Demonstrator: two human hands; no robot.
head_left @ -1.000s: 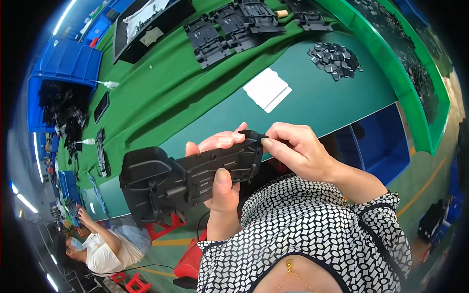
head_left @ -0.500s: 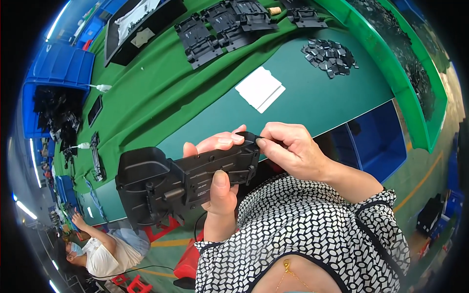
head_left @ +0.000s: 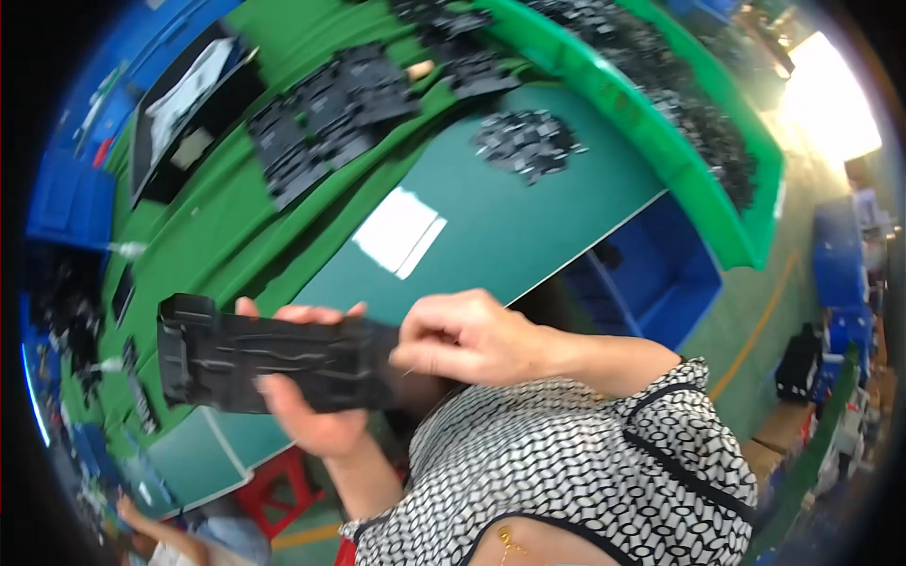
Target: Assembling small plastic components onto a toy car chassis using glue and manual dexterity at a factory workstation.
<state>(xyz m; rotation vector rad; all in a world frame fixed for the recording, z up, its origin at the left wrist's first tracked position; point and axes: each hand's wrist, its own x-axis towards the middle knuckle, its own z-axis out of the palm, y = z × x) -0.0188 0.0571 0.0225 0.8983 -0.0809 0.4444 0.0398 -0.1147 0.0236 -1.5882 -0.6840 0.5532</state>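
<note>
A long black moulded plastic part [head_left: 274, 363] with ribs and raised edges hangs in front of me, above the table edge. My left hand [head_left: 326, 424] is closed around it, thumb on the near face and fingertips showing over the upper edge. At the part's right end, my right hand [head_left: 477, 335] has thumb and fingers pinched together. Motion blur hides what is between these fingertips, and whether they touch the part cannot be made out.
Beyond my hands lie white sheets [head_left: 398, 234] and a pile of small dark pieces [head_left: 528, 144]. More black moulded parts [head_left: 330, 108] rest on green cloth. A long green bin [head_left: 651, 156] stands at right, above a blue bin [head_left: 661, 283]. Another person's arm [head_left: 156, 533] shows lower left.
The black part has been turned and now shows a different face. Both hands and the part have shifted left and slightly down in view. The whole view has swung toward the right.
</note>
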